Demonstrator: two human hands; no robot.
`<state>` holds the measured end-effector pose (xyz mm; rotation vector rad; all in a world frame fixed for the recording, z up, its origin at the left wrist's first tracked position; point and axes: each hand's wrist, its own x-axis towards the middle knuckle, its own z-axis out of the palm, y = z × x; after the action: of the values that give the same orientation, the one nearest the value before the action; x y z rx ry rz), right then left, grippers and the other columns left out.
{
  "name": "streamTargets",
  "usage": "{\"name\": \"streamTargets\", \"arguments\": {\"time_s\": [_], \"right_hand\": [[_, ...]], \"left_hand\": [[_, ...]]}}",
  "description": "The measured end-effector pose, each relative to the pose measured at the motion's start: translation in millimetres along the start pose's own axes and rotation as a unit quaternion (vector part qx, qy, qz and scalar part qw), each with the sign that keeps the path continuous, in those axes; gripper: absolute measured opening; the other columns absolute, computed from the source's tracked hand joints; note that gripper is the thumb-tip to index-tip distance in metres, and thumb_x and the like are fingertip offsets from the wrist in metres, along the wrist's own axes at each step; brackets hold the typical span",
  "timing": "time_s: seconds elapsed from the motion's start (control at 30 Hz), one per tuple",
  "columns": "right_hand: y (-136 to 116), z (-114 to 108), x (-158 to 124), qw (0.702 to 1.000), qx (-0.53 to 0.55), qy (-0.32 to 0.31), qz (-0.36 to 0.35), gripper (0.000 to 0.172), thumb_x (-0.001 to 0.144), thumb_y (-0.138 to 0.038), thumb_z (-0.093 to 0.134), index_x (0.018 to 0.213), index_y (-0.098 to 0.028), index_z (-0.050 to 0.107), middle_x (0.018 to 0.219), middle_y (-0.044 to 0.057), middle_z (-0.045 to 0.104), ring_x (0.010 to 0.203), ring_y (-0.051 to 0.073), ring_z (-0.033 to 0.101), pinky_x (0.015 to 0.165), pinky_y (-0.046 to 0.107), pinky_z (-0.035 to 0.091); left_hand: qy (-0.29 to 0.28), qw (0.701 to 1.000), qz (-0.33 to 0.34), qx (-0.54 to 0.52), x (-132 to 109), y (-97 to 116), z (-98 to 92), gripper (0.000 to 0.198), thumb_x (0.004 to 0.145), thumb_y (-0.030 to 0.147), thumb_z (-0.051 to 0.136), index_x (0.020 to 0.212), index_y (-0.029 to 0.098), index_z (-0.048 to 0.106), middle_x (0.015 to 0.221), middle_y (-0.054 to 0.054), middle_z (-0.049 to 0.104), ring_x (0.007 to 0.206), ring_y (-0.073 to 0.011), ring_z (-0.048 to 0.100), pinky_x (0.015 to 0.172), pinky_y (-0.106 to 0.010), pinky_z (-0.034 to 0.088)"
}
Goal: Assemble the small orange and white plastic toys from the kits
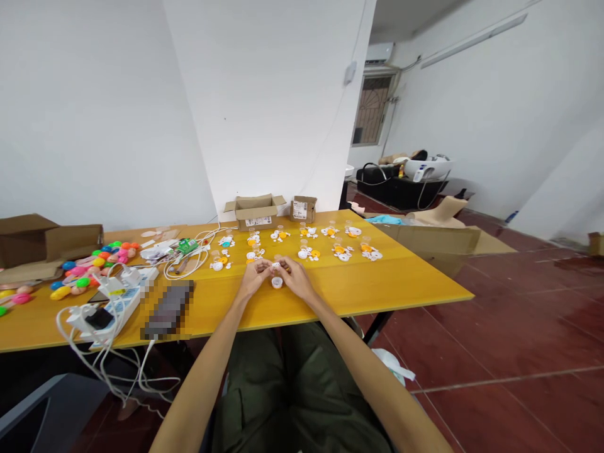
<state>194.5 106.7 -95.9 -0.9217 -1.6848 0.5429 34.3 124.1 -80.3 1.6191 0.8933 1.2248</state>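
My left hand (255, 275) and my right hand (295, 277) meet over the middle of the yellow table (406, 277). Both pinch a small white part (276, 267) between their fingertips. A small white cup-shaped piece (277, 282) lies on the table just below the hands. Beyond them, two rows of small piles of white and orange parts (309, 253) are laid out, each with a little clear cup.
Two open cardboard boxes (257, 211) stand at the table's far edge. At the left lie coloured plastic eggs (94, 264), a white power strip (117, 302) with cables, a dark phone (167, 309) and a flat cardboard box (47, 242). The red floor lies to the right.
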Motion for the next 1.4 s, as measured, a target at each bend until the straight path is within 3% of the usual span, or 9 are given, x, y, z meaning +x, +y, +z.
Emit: {"name": "streamTargets", "arguments": {"time_s": [0.7, 1.4], "right_hand": [[10, -2, 5, 0.985, 0.159, -0.03, 0.059, 0.026, 0.083, -0.046, 0.065, 0.094, -0.022, 0.069, 0.086, 0.003, 0.071, 0.078, 0.019, 0.066, 0.072, 0.03, 0.054], [5, -4, 5, 0.99, 0.136, -0.004, 0.045, 0.022, 0.083, -0.042, 0.065, 0.085, -0.022, 0.071, 0.083, 0.002, 0.073, 0.067, 0.017, 0.064, 0.066, 0.029, 0.054]], "left_hand": [[-0.018, 0.999, 0.034, -0.001, 0, -1, -1.0, 0.027, 0.07, 0.042, 0.081, 0.072, 0.019, 0.068, 0.068, -0.002, 0.071, 0.067, -0.018, 0.068, 0.076, -0.033, 0.057], [-0.015, 0.999, 0.04, 0.019, 2, -8, -2.5, 0.025, 0.071, 0.041, 0.08, 0.077, 0.019, 0.07, 0.076, -0.004, 0.074, 0.08, -0.0212, 0.071, 0.082, -0.034, 0.057]]}}
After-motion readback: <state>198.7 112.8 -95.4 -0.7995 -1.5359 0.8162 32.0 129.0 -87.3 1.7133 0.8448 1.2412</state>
